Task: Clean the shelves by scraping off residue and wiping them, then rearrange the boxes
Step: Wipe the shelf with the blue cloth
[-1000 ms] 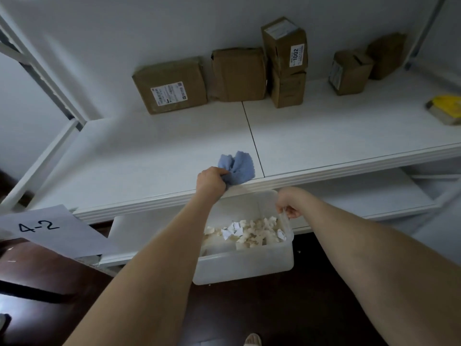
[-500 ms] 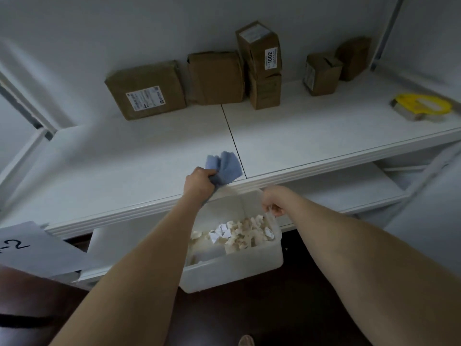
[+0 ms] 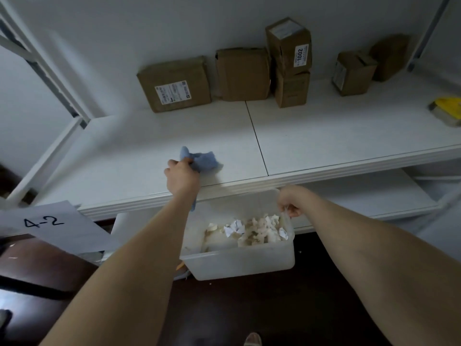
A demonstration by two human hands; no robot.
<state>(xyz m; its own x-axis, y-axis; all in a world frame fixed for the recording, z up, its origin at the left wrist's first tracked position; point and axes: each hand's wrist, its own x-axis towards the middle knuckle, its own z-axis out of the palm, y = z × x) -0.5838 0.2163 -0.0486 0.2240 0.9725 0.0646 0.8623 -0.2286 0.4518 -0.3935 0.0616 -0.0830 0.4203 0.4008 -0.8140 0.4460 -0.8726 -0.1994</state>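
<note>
Wiping shelf (image 3: 324, 141) | blue cloth (image 3: 203, 161) is gripped by left hand (image 3: 183, 177) near front edge | bin (image 3: 244, 260) rim is pinched by right hand (image 3: 289, 201) just below that edge, right of cloth | boxes (image 3: 174, 83) far, at back

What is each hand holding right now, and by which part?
The left hand grips the blue cloth by its bunched near end, on the shelf. The right hand holds the clear plastic bin by its right rim, below the shelf edge.
</note>
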